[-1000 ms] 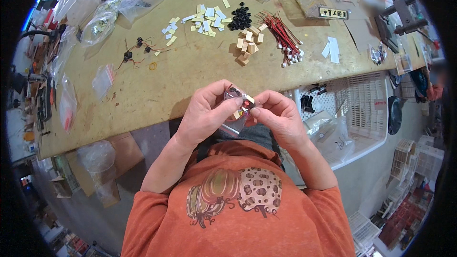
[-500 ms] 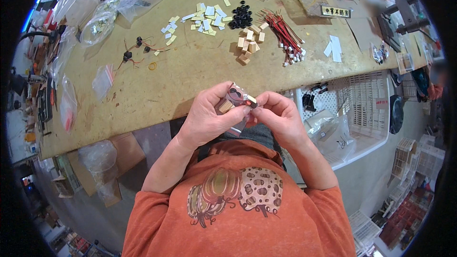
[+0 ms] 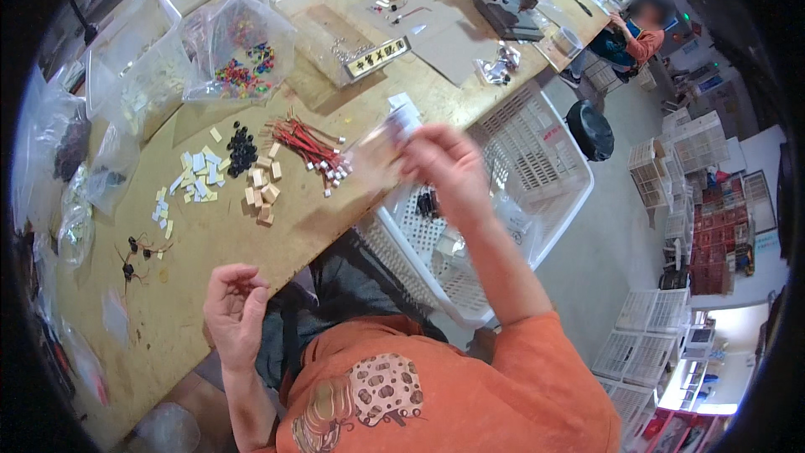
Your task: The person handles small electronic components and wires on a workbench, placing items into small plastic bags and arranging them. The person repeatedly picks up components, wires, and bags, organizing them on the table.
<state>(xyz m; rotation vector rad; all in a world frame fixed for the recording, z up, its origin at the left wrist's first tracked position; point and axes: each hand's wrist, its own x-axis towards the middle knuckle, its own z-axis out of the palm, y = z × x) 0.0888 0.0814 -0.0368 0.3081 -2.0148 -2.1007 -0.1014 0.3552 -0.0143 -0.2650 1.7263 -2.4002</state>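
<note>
My right hand (image 3: 449, 164) is raised over the table edge beside the white crate. Its fingers are closed on a small clear plastic bag (image 3: 381, 147), which is smeared by motion, so its contents cannot be made out. My left hand (image 3: 236, 315) hovers near the table's front edge, fingers loosely curled, thumb apart, nothing visible in it. Beyond the hands lie red wires with white connectors (image 3: 314, 147), small wooden blocks (image 3: 264, 193), black round parts (image 3: 241, 151) and white and yellow foam pieces (image 3: 199, 174).
A white plastic crate (image 3: 470, 315) stands against the table's front edge. Clear bins, one a shallow tray (image 3: 314, 17), and a bag of colourful parts (image 3: 251, 67) sit farther back. A hand press (image 3: 520, 0) stands far right. Another person (image 3: 641, 38) sits beyond it.
My view has turned to the right. My hands have parted: the right has carried the small bag out toward the crate side, and the left has let go of it.
</note>
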